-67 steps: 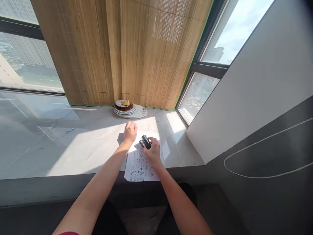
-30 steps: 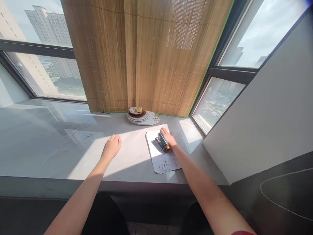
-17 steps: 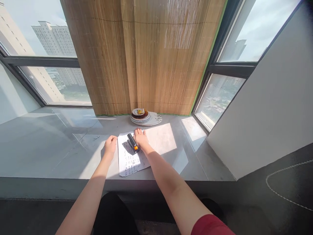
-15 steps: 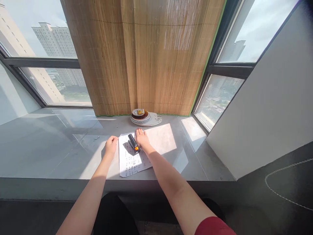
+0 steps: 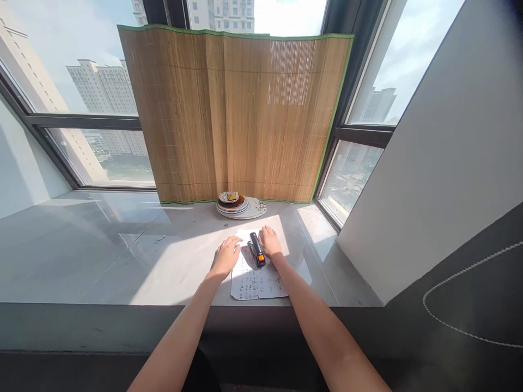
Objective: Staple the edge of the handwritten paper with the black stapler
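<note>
A sheet of paper [image 5: 255, 277] with handwriting lies on the grey window ledge [image 5: 122, 261]. A black stapler [image 5: 257, 249] with an orange end rests on the paper's upper part. My left hand [image 5: 226, 256] lies on the paper's left edge, fingers stretched flat. My right hand [image 5: 269, 241] lies flat on the paper just right of the stapler, beside it and perhaps touching its side. Neither hand grips anything.
A stack of plates [image 5: 239, 206] stands at the back of the ledge, against an upright bamboo mat [image 5: 237, 114]. Windows flank the mat. A white wall panel [image 5: 429, 163] rises on the right. The ledge's dark front edge [image 5: 102, 321] runs below.
The paper with the stapler has slid right, back toward the middle, along with both hands. My left hand now lies on the paper's left edge. The view has tilted up.
</note>
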`<state>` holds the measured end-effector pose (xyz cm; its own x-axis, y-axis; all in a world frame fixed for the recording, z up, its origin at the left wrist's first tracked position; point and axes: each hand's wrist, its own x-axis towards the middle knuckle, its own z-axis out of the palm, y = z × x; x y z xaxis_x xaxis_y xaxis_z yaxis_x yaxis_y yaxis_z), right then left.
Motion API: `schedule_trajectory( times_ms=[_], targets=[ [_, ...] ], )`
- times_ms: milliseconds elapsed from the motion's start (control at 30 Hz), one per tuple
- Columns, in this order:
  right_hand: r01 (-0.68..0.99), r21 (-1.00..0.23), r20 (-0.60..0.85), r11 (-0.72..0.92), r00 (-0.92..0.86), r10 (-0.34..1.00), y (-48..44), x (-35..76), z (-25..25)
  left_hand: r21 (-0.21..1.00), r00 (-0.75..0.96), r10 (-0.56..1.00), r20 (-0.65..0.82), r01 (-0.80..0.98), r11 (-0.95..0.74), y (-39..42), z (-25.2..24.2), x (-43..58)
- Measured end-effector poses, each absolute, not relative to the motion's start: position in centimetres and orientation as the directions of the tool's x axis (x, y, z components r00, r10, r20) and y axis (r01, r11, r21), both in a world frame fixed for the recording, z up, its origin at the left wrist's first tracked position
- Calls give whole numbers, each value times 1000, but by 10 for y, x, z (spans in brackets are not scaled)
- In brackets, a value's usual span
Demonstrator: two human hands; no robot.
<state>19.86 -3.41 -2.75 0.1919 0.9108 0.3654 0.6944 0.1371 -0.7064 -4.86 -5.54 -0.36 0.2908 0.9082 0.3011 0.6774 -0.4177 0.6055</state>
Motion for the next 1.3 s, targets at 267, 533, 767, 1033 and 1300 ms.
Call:
schedule_trajectory(
  times_ms=[267, 533, 767, 1033, 1300],
  targets=[
    [599, -756, 501, 264, 270, 823, -90, 190, -7, 337, 270, 936, 224, 880, -335, -65, -16, -5],
    [686, -678, 395, 265, 36, 918, -118, 197, -4, 448, 280, 932, 231, 820, -358, -60, -17, -15],
    [541, -765, 481, 350, 118, 869, -118, 212, -22, 522, 281, 927, 250, 767, -374, -59, -22, -20],
    [466, -845, 427, 262, 293, 856, -126, 214, -19, 733, 143, 965, 220, 629, -260, -57, -19, -23],
    [574, -792, 419, 206, 267, 868, -123, 213, -21, 966, -40, 978, 204, 171, -195, -55, -9, -37]
  ],
)
